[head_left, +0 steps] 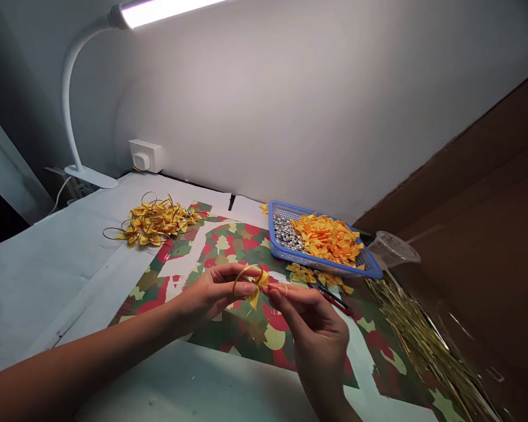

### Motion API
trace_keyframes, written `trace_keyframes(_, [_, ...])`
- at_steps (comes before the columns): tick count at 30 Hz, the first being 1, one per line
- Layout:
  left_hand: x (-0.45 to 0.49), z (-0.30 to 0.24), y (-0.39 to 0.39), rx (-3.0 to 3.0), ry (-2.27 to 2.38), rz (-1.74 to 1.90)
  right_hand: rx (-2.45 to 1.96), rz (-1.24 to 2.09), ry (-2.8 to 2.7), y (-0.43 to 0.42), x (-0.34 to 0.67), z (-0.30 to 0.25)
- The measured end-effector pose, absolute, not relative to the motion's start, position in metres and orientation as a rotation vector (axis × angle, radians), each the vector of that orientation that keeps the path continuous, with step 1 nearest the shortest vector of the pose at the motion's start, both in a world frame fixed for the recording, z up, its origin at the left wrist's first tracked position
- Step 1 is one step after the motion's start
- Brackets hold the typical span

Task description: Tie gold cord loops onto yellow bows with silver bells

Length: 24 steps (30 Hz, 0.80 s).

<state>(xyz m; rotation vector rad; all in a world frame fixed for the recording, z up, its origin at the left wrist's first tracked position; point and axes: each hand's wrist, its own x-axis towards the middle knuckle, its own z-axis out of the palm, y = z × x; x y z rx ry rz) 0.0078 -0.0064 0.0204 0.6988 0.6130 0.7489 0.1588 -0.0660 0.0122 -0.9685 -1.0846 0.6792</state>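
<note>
My left hand pinches a thin gold wire loop between thumb and fingertips, above the patterned paper. A yellow ribbon bow sits on the wire, at the bottom of the loop. My right hand comes in from the lower right, its thumb and forefinger pinching the wire and bow from the other side. The fingertips of my two hands nearly touch. The bow's middle is partly hidden behind my fingers.
A blue plastic tray holds orange ribbon bows and silver beads. A pile of gold wired bows lies at left. Loose yellow bows, red-handled pliers, gold wires and a clear plastic cup lie at right.
</note>
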Motion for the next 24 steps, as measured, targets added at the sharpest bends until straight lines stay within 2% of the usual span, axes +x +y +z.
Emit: trace_keyframes(24, [0.0073, 0.0167, -0.0049, 0.736, 0.587, 0.749, -1.059, 0.659, -1.066, -0.0661, 0.1592, 0.0152])
